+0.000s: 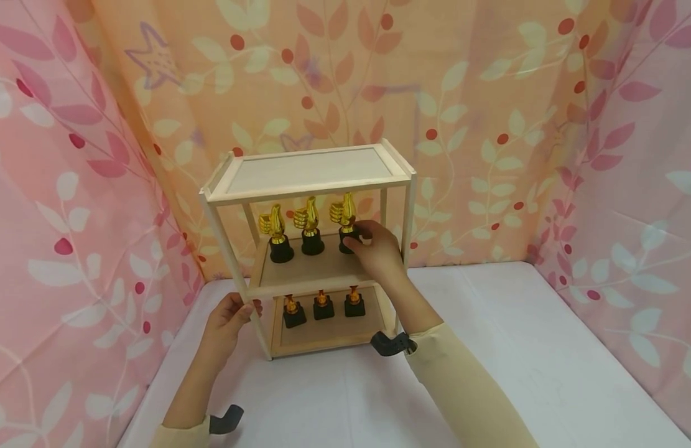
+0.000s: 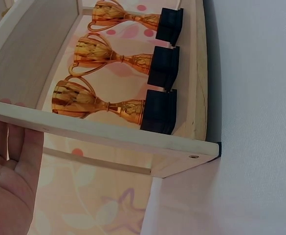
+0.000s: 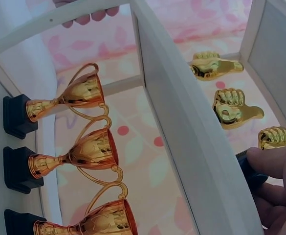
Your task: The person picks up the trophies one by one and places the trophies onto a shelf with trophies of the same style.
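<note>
A small pale wooden shelf (image 1: 317, 194) stands on the white table. On its middle level three gold thumbs-up trophies with black bases are lined up: a left one (image 1: 275, 233), a middle one (image 1: 308, 227) and a right one (image 1: 347, 214). My right hand (image 1: 379, 252) pinches the black base of the right trophy between thumb and fingers. With my left hand (image 1: 224, 323) I grip the shelf's front left post. Three gold trophy cups (image 2: 81, 100) with black square bases stand in a row on the bottom level; the head view shows only their lower parts.
The white table (image 1: 547, 361) extends around the shelf. Behind it hangs an orange leaf-patterned curtain (image 1: 479, 124), with pink curtains (image 1: 60, 186) along the sides. Posts frame the shelf's openings, and the top panel covers the middle level.
</note>
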Available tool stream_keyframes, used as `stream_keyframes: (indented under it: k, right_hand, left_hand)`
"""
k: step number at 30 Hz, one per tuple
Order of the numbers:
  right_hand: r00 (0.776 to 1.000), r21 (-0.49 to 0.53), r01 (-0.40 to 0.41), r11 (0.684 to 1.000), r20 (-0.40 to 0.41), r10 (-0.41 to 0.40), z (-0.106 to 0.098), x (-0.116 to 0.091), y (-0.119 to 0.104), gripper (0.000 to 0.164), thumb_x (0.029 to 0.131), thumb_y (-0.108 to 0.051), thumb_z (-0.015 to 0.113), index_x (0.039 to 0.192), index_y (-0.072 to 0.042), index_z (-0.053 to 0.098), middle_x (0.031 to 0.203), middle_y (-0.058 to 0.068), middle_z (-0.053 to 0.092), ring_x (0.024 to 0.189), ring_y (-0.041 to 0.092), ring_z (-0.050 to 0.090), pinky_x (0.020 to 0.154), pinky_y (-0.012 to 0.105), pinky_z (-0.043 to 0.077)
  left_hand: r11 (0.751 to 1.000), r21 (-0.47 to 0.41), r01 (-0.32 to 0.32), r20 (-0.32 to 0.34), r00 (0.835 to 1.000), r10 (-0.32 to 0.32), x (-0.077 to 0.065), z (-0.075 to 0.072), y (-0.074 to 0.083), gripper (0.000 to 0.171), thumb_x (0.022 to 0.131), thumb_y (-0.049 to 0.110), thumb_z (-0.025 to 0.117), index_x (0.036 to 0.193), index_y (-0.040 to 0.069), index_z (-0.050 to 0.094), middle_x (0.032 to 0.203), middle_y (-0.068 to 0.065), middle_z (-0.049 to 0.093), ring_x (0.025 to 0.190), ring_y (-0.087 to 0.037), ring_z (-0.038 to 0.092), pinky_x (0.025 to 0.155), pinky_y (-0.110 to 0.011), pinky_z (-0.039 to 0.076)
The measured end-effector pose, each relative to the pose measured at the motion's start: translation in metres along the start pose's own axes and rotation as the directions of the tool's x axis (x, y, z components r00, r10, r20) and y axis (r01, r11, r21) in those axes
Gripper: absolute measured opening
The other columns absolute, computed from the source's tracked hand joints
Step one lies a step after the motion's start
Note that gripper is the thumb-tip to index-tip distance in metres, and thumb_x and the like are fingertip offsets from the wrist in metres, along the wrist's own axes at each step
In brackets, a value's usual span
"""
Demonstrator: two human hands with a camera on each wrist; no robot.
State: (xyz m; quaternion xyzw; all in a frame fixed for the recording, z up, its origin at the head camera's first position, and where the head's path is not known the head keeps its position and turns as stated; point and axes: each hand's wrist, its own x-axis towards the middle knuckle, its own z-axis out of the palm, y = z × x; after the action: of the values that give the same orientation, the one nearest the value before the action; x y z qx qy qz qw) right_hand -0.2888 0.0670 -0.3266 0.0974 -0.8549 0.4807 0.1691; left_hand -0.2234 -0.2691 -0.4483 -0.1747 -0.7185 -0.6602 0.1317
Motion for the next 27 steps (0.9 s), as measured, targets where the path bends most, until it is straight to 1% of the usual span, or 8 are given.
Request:
stream_keyframes:
  k: [2, 6, 13, 15, 18, 23, 25, 27]
  right_hand:
    - [1.000, 0.017, -0.011, 1.000, 0.003, 0.011, 0.001, 0.002, 0.000, 0.044, 0.096, -0.035, 0.074, 0.134, -0.015, 0.064, 0.128, 0.006, 0.067, 0.121, 0.027, 0.061, 0.102, 0.050, 0.049]
    - [1.000, 0.048, -0.021, 0.999, 0.012, 0.021, 0.001, 0.007, 0.001, 0.044, 0.095, -0.033, 0.074, 0.133, -0.013, 0.065, 0.128, 0.008, 0.067, 0.121, 0.029, 0.061, 0.102, 0.049, 0.050]
    - [0.999, 0.017, -0.030, 0.999, 0.031, 0.030, 0.003, 0.014, 0.003, 0.045, 0.094, -0.033, 0.075, 0.133, -0.011, 0.065, 0.127, 0.009, 0.068, 0.119, 0.029, 0.061, 0.102, 0.047, 0.051]
    - [0.999, 0.014, -0.038, 0.999, 0.037, 0.037, 0.003, 0.016, 0.004, 0.046, 0.094, -0.033, 0.075, 0.133, -0.011, 0.065, 0.127, 0.009, 0.068, 0.118, 0.029, 0.061, 0.102, 0.046, 0.050]
    - [0.998, 0.014, -0.049, 0.999, 0.045, 0.048, 0.004, 0.020, 0.005, 0.045, 0.095, -0.033, 0.075, 0.132, -0.010, 0.065, 0.128, 0.009, 0.068, 0.117, 0.029, 0.060, 0.102, 0.046, 0.049]
    - [0.997, 0.011, -0.065, 0.998, 0.052, 0.064, 0.004, 0.025, 0.006, 0.045, 0.094, -0.033, 0.076, 0.132, -0.011, 0.065, 0.128, 0.008, 0.068, 0.114, 0.028, 0.059, 0.101, 0.045, 0.048]
    - [0.996, 0.009, -0.071, 0.997, 0.054, 0.070, 0.004, 0.025, 0.006, 0.045, 0.094, -0.033, 0.076, 0.132, -0.011, 0.066, 0.127, 0.008, 0.068, 0.113, 0.028, 0.059, 0.100, 0.045, 0.048]
    - [0.995, 0.005, -0.077, 0.997, 0.058, 0.077, 0.004, 0.025, 0.005, 0.045, 0.094, -0.033, 0.076, 0.132, -0.011, 0.066, 0.127, 0.007, 0.067, 0.111, 0.027, 0.058, 0.099, 0.045, 0.048]
  left_hand:
    - [1.000, 0.000, 0.005, -0.003, 1.000, -0.005, 0.000, 0.000, 0.001, 0.021, 0.105, 0.008, 0.057, 0.111, -0.010, 0.049, 0.104, 0.001, 0.070, 0.097, -0.009, 0.068, 0.090, -0.021, 0.057]
    - [0.999, 0.028, 0.017, -0.013, 1.000, -0.016, 0.000, 0.000, 0.002, 0.020, 0.105, 0.009, 0.058, 0.111, -0.008, 0.049, 0.103, 0.003, 0.071, 0.097, -0.007, 0.068, 0.089, -0.019, 0.056]
    - [1.000, -0.014, -0.001, -0.005, 1.000, 0.001, 0.000, 0.001, 0.001, 0.021, 0.105, 0.006, 0.056, 0.111, -0.013, 0.048, 0.103, -0.002, 0.070, 0.096, -0.010, 0.068, 0.089, -0.021, 0.056]
    - [1.000, -0.006, -0.003, -0.006, 1.000, 0.003, -0.001, 0.001, 0.002, 0.023, 0.105, 0.006, 0.056, 0.112, -0.014, 0.047, 0.103, -0.002, 0.070, 0.096, -0.009, 0.068, 0.089, -0.020, 0.056]
    - [1.000, 0.005, 0.013, -0.003, 1.000, -0.013, -0.001, 0.001, 0.002, 0.024, 0.105, 0.007, 0.056, 0.115, -0.014, 0.047, 0.104, -0.002, 0.071, 0.098, -0.011, 0.069, 0.090, -0.020, 0.056]
    - [0.999, 0.018, 0.037, -0.002, 0.999, -0.037, 0.000, 0.001, 0.003, 0.027, 0.105, 0.009, 0.057, 0.120, -0.012, 0.047, 0.104, 0.000, 0.072, 0.101, -0.015, 0.070, 0.091, -0.021, 0.056]
    - [0.999, 0.018, 0.040, -0.002, 0.999, -0.040, -0.001, 0.001, 0.003, 0.027, 0.105, 0.009, 0.057, 0.120, -0.012, 0.047, 0.105, 0.000, 0.072, 0.100, -0.013, 0.069, 0.090, -0.020, 0.056]
    - [0.999, 0.015, 0.038, -0.003, 0.999, -0.038, -0.001, 0.001, 0.003, 0.027, 0.105, 0.009, 0.057, 0.120, -0.012, 0.047, 0.105, -0.004, 0.072, 0.099, -0.010, 0.069, 0.090, -0.020, 0.056]
